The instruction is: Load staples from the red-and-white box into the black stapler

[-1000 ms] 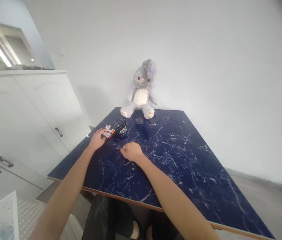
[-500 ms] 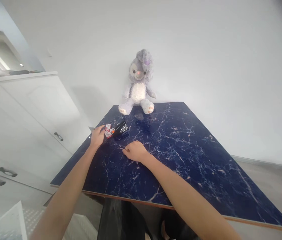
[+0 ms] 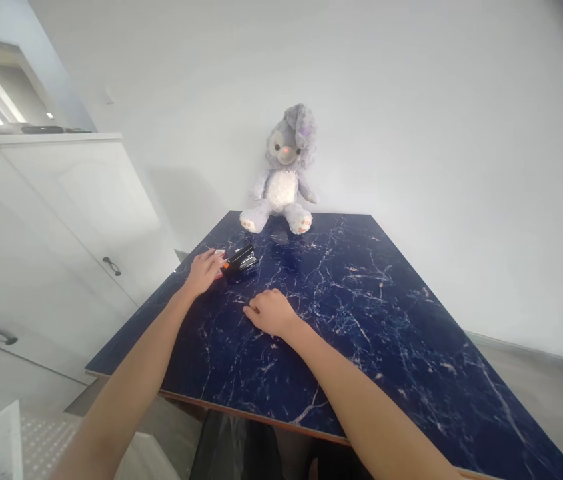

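Stapler (image 3: 240, 259): black with an orange mark at its near end. We see it lying on the table, a little left of the frame's centre, and angled toward the upper right.
Left hand (image 3: 204, 271): it reaches in from the lower left with its fingers stretched out and apart. The fingertips (image 3: 217, 261) are just beside the stapler's near end, and we cannot tell whether they touch it.
Packet (image 3: 219, 253): small, pale and reddish. It lies under the left fingers, and we make out only a sliver of it past them.
Right hand (image 3: 271, 312): it rests on the table near the centre, below and to the right of the stapler and apart from it. The fingers are curled under in a loose fist, and we cannot tell whether anything is inside.
Table (image 3: 371, 313): a dark blue top with white marble veins, filling the middle and lower right.
Plush rabbit (image 3: 285, 175): grey with a white belly. It sits upright at the table's far edge against the white wall, above the stapler.
Cabinet (image 3: 61, 220): white with dark handles, along the left side of the frame.
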`<move>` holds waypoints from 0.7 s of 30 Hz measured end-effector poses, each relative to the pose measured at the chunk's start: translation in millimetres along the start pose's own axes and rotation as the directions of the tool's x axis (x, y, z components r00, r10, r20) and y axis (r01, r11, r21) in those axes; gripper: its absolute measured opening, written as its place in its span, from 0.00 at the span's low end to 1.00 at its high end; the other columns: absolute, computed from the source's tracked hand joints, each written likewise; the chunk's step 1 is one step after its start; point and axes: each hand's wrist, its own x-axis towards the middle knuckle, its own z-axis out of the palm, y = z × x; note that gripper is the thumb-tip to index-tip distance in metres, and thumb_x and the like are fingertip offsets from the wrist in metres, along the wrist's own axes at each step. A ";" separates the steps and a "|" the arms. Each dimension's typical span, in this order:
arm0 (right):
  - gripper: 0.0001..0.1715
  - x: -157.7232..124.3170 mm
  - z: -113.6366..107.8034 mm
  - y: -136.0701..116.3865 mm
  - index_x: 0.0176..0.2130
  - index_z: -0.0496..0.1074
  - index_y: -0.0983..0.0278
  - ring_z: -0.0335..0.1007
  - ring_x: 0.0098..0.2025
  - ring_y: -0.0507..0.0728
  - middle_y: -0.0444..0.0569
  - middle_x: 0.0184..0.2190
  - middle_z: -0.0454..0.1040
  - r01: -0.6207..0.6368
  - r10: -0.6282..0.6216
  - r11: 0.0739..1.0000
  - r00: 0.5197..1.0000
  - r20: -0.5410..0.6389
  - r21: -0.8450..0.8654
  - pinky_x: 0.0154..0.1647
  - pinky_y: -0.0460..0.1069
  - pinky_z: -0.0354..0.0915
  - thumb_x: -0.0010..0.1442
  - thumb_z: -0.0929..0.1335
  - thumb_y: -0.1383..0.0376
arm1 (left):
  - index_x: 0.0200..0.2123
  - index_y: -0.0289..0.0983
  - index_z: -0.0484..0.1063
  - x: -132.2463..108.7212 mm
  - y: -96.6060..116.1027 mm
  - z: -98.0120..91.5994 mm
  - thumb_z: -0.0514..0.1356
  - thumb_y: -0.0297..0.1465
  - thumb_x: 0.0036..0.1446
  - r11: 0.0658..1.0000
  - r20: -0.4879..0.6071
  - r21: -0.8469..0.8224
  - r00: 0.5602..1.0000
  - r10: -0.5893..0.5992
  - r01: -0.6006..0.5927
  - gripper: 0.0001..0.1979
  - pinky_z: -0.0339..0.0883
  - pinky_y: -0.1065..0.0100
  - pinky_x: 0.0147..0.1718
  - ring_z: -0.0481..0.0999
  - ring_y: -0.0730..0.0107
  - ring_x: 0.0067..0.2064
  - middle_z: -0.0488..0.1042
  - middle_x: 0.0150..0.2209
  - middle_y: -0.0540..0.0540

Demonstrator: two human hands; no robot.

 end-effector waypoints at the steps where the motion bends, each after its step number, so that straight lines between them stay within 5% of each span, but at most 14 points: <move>1: 0.24 0.2 0.0 -0.1 0.32 0.79 0.61 0.75 0.41 0.57 0.50 0.36 0.81 0.000 0.000 1.000 1.000 0.002 0.000 0.49 0.50 0.59 0.70 0.61 0.55 | 0.54 0.43 0.76 0.0 2.7 0.6 0.52 0.41 0.66 0.998 0.007 0.010 0.998 0.067 -0.067 0.20 0.53 0.58 0.65 0.65 0.57 0.64 0.73 0.60 0.46; 4: 0.24 1.4 1.8 -0.1 0.31 0.79 0.61 0.75 0.41 0.57 0.50 0.36 0.81 0.002 -0.002 1.000 1.000 -0.009 -0.002 0.49 0.50 0.58 0.70 0.61 0.55 | 0.59 0.38 0.71 -1.6 12.8 5.1 0.59 0.43 0.61 0.982 0.021 0.082 0.985 0.171 -0.172 0.26 0.55 0.55 0.64 0.66 0.51 0.62 0.73 0.58 0.40; 10: 0.24 2.2 6.6 0.9 0.29 0.77 0.62 0.75 0.40 0.56 0.49 0.34 0.81 -0.004 0.004 1.000 1.000 -0.028 0.018 0.48 0.49 0.58 0.69 0.62 0.55 | 0.62 0.38 0.68 -8.4 24.3 12.8 0.62 0.40 0.58 0.986 0.091 0.123 0.990 0.105 -0.116 0.29 0.61 0.55 0.59 0.68 0.47 0.60 0.75 0.54 0.38; 17: 0.23 0.0 4.9 -0.4 0.27 0.75 0.62 0.73 0.38 0.55 0.47 0.32 0.79 -0.009 0.011 0.999 0.999 -0.049 0.031 0.47 0.49 0.57 0.69 0.63 0.56 | 0.69 0.40 0.58 0.9 22.7 18.2 0.61 0.56 0.53 0.976 0.090 0.199 0.993 0.072 -0.089 0.45 0.46 0.44 0.65 0.50 0.35 0.70 0.56 0.70 0.36; 21: 0.23 -1.0 5.3 0.8 0.26 0.73 0.62 0.73 0.38 0.54 0.46 0.31 0.79 -0.002 0.005 0.999 0.999 -0.052 0.054 0.46 0.49 0.56 0.69 0.63 0.56 | 0.65 0.42 0.66 15.6 20.4 17.2 0.61 0.53 0.55 0.986 0.209 0.139 0.976 0.062 -0.092 0.37 0.55 0.48 0.62 0.58 0.39 0.67 0.68 0.63 0.37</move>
